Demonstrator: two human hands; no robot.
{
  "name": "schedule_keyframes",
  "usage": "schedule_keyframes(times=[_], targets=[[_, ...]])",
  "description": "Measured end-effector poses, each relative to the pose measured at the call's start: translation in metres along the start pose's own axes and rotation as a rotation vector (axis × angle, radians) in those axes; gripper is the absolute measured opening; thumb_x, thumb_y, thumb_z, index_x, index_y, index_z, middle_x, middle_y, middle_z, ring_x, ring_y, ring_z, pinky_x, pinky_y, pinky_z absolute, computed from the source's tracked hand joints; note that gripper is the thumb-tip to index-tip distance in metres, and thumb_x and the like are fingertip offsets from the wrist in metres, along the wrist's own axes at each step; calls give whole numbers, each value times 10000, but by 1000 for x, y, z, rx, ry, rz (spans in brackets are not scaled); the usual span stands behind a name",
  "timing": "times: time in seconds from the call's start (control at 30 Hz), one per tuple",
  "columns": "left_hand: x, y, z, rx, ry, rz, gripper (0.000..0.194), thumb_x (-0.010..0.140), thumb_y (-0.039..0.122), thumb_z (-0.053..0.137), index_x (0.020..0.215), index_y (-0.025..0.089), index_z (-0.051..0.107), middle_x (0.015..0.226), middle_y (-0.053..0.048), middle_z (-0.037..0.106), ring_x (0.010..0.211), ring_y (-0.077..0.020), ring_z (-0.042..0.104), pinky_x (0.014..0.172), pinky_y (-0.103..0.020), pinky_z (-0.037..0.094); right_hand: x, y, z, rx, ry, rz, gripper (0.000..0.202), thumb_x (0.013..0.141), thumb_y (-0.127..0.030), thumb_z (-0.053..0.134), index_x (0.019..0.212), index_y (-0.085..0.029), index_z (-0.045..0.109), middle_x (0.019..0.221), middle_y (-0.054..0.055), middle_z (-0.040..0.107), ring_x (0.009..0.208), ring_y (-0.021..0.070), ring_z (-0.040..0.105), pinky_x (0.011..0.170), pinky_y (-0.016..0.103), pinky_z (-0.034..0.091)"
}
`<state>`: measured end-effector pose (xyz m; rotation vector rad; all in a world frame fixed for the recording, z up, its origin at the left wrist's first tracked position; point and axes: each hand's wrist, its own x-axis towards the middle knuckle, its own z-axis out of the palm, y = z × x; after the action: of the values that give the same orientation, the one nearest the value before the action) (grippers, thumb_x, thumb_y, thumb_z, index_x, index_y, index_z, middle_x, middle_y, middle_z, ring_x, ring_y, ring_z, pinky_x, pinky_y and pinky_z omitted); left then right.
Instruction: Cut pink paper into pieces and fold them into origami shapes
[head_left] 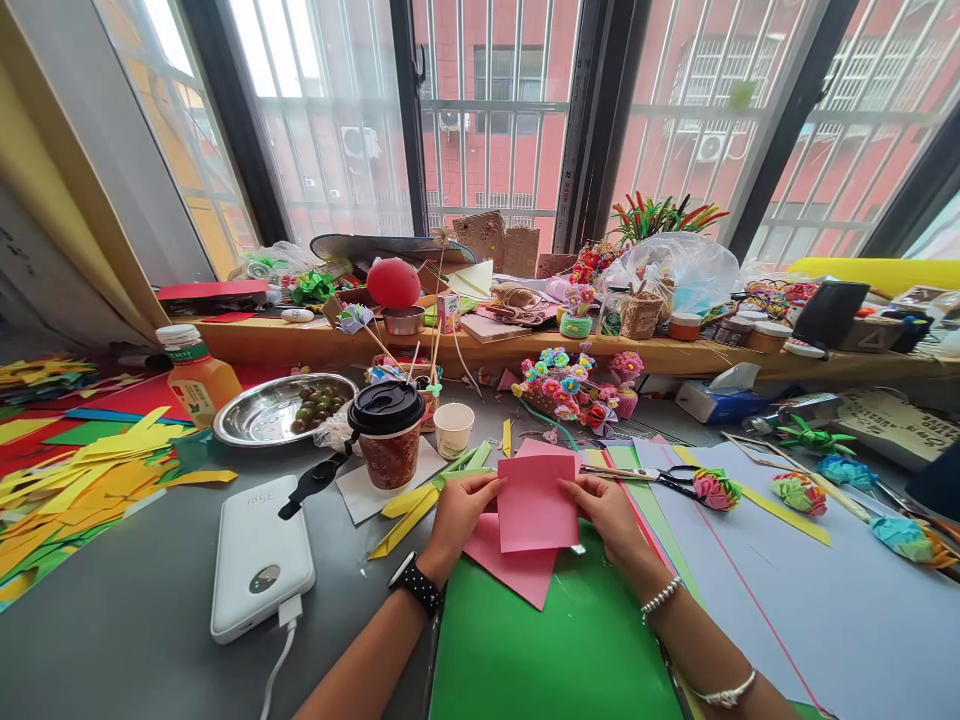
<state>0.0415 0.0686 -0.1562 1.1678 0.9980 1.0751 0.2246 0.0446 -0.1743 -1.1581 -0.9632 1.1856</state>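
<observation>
A: What is the widest thing around the green board?
B: The grey tabletop. It shows between the board's left edge and the white power bank, and runs on past that.
A: And to the right of the board?
B: Large white sheets, with coloured paper edges near the board. Scissors lie past its far right corner, close behind the right hand. Left of its far edge stands the lidded cup.
A: Where is the pink square?
B: Raised over the far part of the board, in front of another pink sheet that lies at an angle, one corner pointing towards the wearer.
A: How are the fingers?
B: Closed on it. The left hand pinches its left edge near the top, the right hand its right edge; the paper spans the gap between them.
A: Any writing?
B: The power bank, left of the board, has "35W" upside down. The label on the juice bottle, farther off, is too small to read.
</observation>
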Motion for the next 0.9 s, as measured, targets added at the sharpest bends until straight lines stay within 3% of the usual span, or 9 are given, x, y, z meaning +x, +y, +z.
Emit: schedule_keyframes(times=[0.1, 0.27, 0.43, 0.67, 0.77, 0.9], targets=[[0, -1, -1, -1, -4, 15, 298, 563, 353, 658, 723, 102, 680, 610, -35, 651, 585, -183, 590, 599, -286, 479, 0, 0, 0, -6, 38, -21, 229, 542, -367, 687, 576, -154, 612, 571, -4, 581, 508, 101, 492, 473, 211, 375], [0, -2, -3, 2, 32, 79, 329, 598, 380, 627, 777, 108, 671, 662, -38, 654, 631, -189, 596, 645, -295, 480, -2, -3, 2, -60, -53, 8, 233, 548, -367, 681, 600, -148, 623, 537, -11, 560, 472, 98, 462, 431, 209, 325], [0, -2, -3, 12, 54, 94, 345, 596, 390, 625, 790, 109, 667, 681, -39, 655, 646, -194, 595, 648, -300, 481, -3, -3, 2, -93, -10, 3, 247, 533, -384, 680, 535, -147, 608, 486, -26, 528, 432, 81, 417, 407, 204, 281], [2, 0, -3, -43, 136, 78, 297, 586, 368, 637, 744, 117, 655, 644, -22, 640, 638, -179, 588, 650, -285, 473, -2, -2, 1, -116, -37, 22, 245, 540, -379, 678, 550, -142, 618, 528, -11, 553, 483, 98, 477, 473, 217, 373], [1, 1, -2, -65, 92, 55, 258, 576, 341, 649, 700, 115, 635, 626, -15, 626, 616, -163, 581, 641, -276, 472, 0, 1, 0, -93, 4, 3, 236, 561, -383, 665, 568, -152, 619, 550, -11, 563, 504, 103, 488, 484, 216, 382], [-2, 2, 0, 25, -103, -58, 227, 556, 328, 661, 613, 113, 620, 565, -7, 600, 543, -139, 558, 569, -248, 457, 6, 6, -6, -16, 106, -56, 235, 590, -381, 649, 703, -175, 644, 691, 9, 624, 616, 143, 533, 551, 237, 399]])
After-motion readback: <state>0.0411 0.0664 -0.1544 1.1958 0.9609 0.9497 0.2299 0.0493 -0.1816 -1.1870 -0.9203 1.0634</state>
